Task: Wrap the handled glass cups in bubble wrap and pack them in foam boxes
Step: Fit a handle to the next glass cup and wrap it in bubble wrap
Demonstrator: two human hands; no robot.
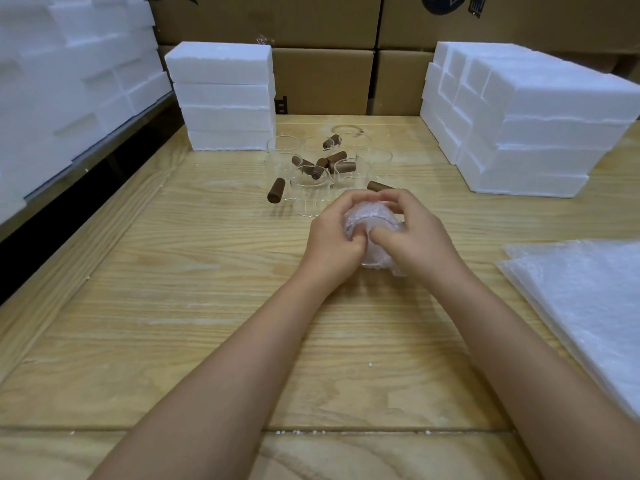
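Where left hand (331, 239) meets right hand (417, 233), cup (366, 217) sits.

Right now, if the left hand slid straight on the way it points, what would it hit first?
The bubble-wrapped cup the left hand grips; beyond that, probably the brown handle, though depth is unclear.
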